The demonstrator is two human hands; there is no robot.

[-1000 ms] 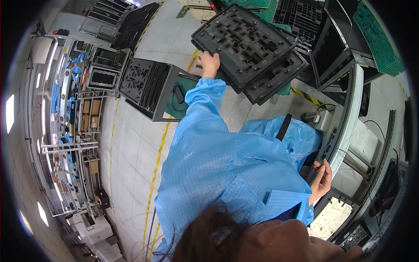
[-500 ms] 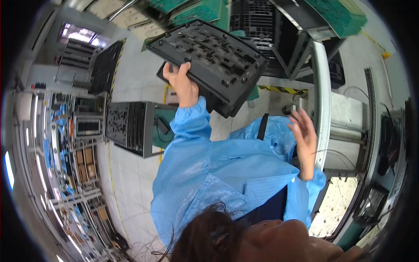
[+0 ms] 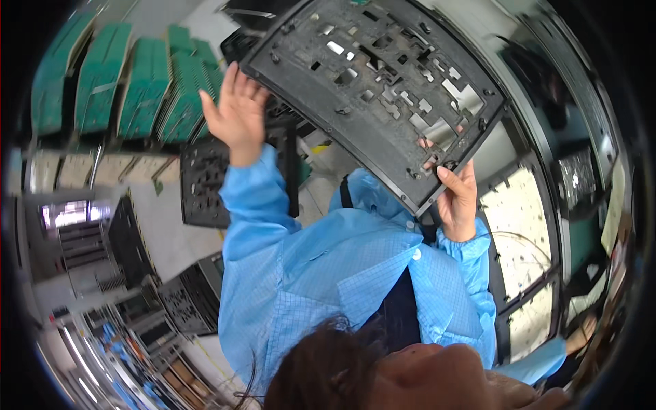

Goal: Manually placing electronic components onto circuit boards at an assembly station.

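A large black carrier tray (image 3: 369, 89) with many cut-outs and small pegs is raised in front of me, slanting across the upper middle. My right hand (image 3: 456, 198) grips its near right corner, thumb on top; some fingertips show through the cut-outs from beneath. My left hand (image 3: 239, 116) is open beside the tray's left corner, palm up with fingers spread. Whether its fingertips touch the tray's edge I cannot tell. Below and left, partly behind my left forearm, is another black tray (image 3: 205, 183) with cut-outs.
Racked green boards (image 3: 143, 85) stand at the far left. To my right are framed cream panels (image 3: 523, 232) along a metal-edged line. Another person's blue sleeve (image 3: 536, 362) shows at the lower right. A black rack of trays (image 3: 188, 301) stands at the left.
The view has swung toward the right-hand line. A black tray was in my left hand; now my right hand grips the raised tray and my left hand is open beside it.
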